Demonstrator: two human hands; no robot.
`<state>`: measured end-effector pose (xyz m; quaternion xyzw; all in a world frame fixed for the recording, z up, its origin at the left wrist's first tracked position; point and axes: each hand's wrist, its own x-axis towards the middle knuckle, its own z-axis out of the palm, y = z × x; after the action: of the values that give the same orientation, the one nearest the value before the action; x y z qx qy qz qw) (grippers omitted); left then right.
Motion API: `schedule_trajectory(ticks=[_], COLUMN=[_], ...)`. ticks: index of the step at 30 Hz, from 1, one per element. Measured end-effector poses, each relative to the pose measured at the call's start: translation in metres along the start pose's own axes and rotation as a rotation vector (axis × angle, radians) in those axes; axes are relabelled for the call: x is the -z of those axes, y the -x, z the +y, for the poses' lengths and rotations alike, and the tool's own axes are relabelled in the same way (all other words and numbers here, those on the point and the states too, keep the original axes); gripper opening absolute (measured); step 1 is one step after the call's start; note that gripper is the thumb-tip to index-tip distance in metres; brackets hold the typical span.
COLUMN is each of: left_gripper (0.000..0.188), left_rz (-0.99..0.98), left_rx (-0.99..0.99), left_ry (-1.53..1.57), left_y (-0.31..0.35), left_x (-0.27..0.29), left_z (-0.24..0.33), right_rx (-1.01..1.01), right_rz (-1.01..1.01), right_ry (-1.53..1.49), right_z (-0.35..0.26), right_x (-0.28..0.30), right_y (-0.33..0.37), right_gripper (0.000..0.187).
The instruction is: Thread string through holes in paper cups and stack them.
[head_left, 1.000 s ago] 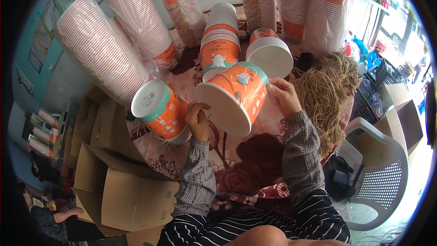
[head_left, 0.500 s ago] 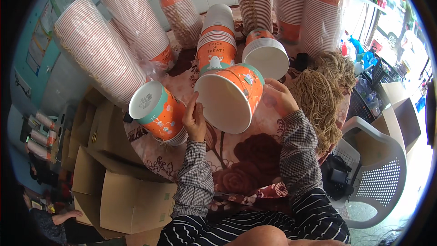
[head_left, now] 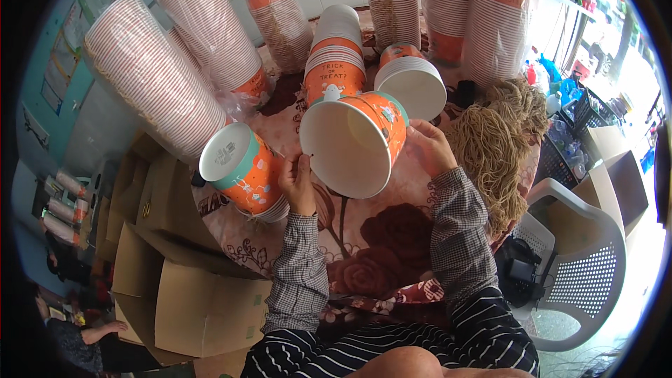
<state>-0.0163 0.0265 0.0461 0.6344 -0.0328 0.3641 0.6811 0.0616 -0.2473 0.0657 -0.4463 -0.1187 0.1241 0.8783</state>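
An orange paper bucket (head_left: 350,154) with a green band is tipped on its side above the table, its white inside facing me. At its rim's left side my left hand (head_left: 298,183) is closed, thumb and fingers pinching the edge. My right hand (head_left: 431,147) is closed round the green-banded base end; part of its fingers hide behind it. A thin dark cord runs over the bucket's outer wall. Left of my left hand stands a short stack of upturned buckets (head_left: 253,180). Behind the held bucket lies a longer nested stack (head_left: 334,73), beside another small stack (head_left: 411,89) opening towards me.
Tall bucket stacks in clear plastic (head_left: 150,73) rise along the table's far side. A heap of beige string (head_left: 498,143) lies at the right on the flowered tablecloth (head_left: 308,245). Cardboard boxes (head_left: 203,308) stand left, a white plastic chair (head_left: 581,259) right. Another person's hand (head_left: 112,327) shows lower left.
The held bucket has turned slightly, opening more towards me. My left fingers have drawn in at its rim, and my right hand has shifted slightly up and left.
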Motion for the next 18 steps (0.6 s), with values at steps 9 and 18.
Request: schedule_trajectory(ticks=[9, 18], left_gripper=[0.021, 0.022], left_rz=[0.082, -0.045], left_rx=[0.322, 0.258], left_ry=[0.683, 0.564], left_y=[-0.003, -0.004], left_x=[-0.003, 0.001], left_z=[0.007, 0.006], right_rx=[-0.025, -0.031], right_rz=[-0.012, -0.014], right_ry=[0.006, 0.026], right_z=[0.005, 0.009], right_x=[0.009, 0.006], right_y=[-0.002, -0.003], right_gripper=[0.018, 0.018])
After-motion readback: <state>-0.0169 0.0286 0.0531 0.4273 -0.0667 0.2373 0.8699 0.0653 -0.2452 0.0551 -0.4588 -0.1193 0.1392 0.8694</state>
